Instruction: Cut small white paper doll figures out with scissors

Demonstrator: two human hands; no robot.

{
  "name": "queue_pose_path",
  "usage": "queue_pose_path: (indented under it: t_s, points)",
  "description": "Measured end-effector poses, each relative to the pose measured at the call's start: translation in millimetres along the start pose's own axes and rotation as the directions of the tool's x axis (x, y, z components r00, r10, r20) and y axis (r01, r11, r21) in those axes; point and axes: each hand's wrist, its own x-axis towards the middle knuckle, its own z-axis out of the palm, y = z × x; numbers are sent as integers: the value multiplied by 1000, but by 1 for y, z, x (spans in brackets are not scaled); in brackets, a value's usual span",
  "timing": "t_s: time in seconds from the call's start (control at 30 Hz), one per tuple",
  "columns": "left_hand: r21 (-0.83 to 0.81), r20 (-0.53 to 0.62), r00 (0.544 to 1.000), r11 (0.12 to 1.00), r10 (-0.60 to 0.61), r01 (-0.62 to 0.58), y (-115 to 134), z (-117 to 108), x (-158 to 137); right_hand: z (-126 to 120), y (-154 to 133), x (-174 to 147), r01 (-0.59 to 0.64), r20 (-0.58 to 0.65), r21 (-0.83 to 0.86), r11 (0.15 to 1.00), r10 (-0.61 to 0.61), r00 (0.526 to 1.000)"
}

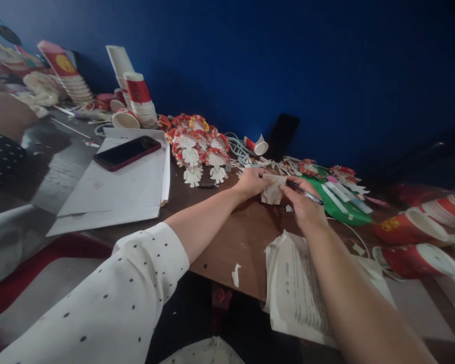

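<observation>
My left hand (251,183) pinches the left edge of a small white paper piece (272,194), held just above the brown table (220,237). In my right hand (307,207) is a dark pen (311,195), slanting across the fingers, its back end toward the right. The right fingertips also touch the paper's right side. Whether the pen's tip meets the paper cannot be seen. To the left of my hands stands a cluster of white paper dolls (190,154) with red curled trim. A stack of printed paper (293,288) lies below my right forearm.
A phone (128,151) rests on a white folder (109,194) at the left. Stacked paper cups (141,98) stand behind it. Markers (335,197) lie on a green sheet (351,216); red cups (409,227) are at the right. Another person's hand (7,116) shows at far left.
</observation>
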Motion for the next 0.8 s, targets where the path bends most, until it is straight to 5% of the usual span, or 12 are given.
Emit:
queue_pose_path:
  t_s: [0.47,0.8]
  points:
    - [24,16,995,995,100,-101,-1,2,-2,8,-6,0,-30,-74,108,994,38,997]
    - [-21,21,999,999,41,-40,-4,2,0,7,-1,5,-4,-93,93,996,12,996]
